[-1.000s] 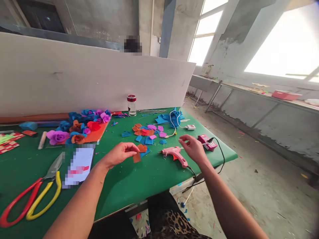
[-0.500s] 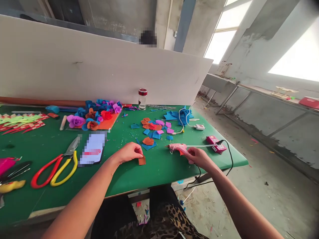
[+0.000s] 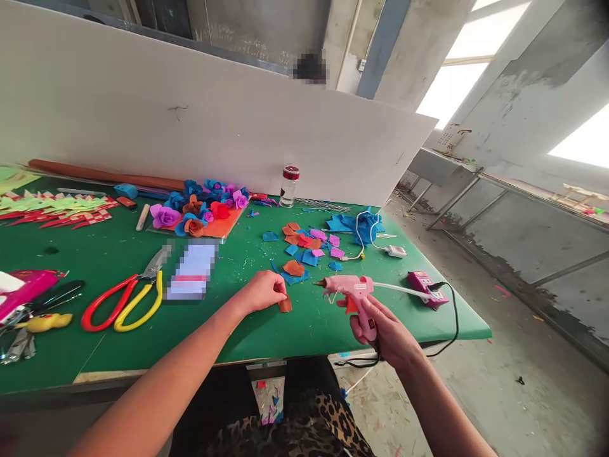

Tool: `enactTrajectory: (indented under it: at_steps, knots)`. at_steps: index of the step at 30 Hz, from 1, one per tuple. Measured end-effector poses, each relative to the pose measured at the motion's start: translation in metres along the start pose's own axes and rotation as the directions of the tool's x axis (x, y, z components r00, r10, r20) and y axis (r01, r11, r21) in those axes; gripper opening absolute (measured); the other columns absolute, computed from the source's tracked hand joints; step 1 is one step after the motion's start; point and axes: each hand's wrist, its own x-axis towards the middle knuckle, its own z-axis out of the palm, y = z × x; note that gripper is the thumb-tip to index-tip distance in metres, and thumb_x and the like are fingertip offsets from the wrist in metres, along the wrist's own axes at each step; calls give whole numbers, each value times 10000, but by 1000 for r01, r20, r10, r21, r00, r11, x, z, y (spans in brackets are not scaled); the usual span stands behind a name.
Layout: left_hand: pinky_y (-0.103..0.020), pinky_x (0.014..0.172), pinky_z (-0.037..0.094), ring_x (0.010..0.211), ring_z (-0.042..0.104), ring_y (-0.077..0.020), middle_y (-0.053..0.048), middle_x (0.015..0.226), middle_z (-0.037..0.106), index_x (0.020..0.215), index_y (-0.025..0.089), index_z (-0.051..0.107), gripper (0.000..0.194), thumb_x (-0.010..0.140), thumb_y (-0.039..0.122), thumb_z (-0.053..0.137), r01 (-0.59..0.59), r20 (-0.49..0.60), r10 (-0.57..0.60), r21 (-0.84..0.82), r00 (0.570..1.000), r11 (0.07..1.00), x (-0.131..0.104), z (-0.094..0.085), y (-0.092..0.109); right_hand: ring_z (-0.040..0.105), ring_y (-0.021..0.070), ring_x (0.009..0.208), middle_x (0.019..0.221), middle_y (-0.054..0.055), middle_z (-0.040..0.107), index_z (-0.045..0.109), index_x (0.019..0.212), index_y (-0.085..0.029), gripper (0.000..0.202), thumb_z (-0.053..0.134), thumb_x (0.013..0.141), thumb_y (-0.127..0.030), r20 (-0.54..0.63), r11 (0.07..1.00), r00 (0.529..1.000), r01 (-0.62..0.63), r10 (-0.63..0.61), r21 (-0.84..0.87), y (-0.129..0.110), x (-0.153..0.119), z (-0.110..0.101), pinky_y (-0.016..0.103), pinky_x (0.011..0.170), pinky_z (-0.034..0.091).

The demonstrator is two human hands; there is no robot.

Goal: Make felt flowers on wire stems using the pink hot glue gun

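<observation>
My left hand (image 3: 267, 291) pinches a small brown paper piece (image 3: 285, 305) just above the green tabletop. In my right hand (image 3: 387, 327) is a pink glue gun (image 3: 349, 287), held by its handle, with its nozzle pointing left toward the brown piece. A clear glue stick (image 3: 397, 289) juts from the gun's back. Beyond my hands lie cut petals in brown, blue, purple and red, among them a brown petal (image 3: 294, 268) on a blue one. Finished paper flowers (image 3: 194, 225) sit in a cluster at the back left.
Red-and-yellow-handled scissors (image 3: 137, 282) and a phone (image 3: 193, 270) lie left of my left arm. A lidded glass jar (image 3: 289, 186) stands by the white board (image 3: 214, 127). A pink power strip (image 3: 428, 290) with a black cord rests near the right edge. Crumpled blue paper (image 3: 366, 225) lies behind.
My right hand has lifted the glue gun off the table and grips its handle more fully. My left hand still pinches the brown piece. The camera view has shifted left.
</observation>
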Motion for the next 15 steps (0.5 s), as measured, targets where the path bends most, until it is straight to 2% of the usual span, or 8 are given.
enactTrajectory:
  at_steps: [3,7,11,15]
  knots:
    - [-245,553,363,629,587,-156,5,629,652,605,191,659,71,630,166,598,2,0,-2,26,1000,1000,-1,1,0,447,89,529,846,52,647,557,1152,-196,467,586,835,-536,11,979,997,80,-80,-186,-2,-5,10,214,465,355]
    - [-245,548,344,606,564,-147,8,610,631,571,195,635,95,623,133,586,-18,-7,18,45,1000,999,-2,3,-1,440,94,552,1026,71,654,478,1291,-226,543,551,855,-541,40,917,995,102,-94,-385,-2,-7,18,222,483,349]
    - [-246,531,323,592,547,-146,12,604,621,585,196,629,59,634,168,611,-36,-7,36,43,999,998,-3,4,-3,438,108,566,889,47,645,553,1241,-213,472,513,882,-517,66,822,989,147,-133,-550,-3,-6,24,219,492,351]
    - [-248,537,330,601,561,-152,11,611,636,596,196,629,57,651,207,624,-18,23,17,33,1000,999,-4,1,-2,397,109,522,678,5,545,603,1159,-199,436,489,891,-523,80,794,989,150,-127,-589,-4,-5,27,213,459,311]
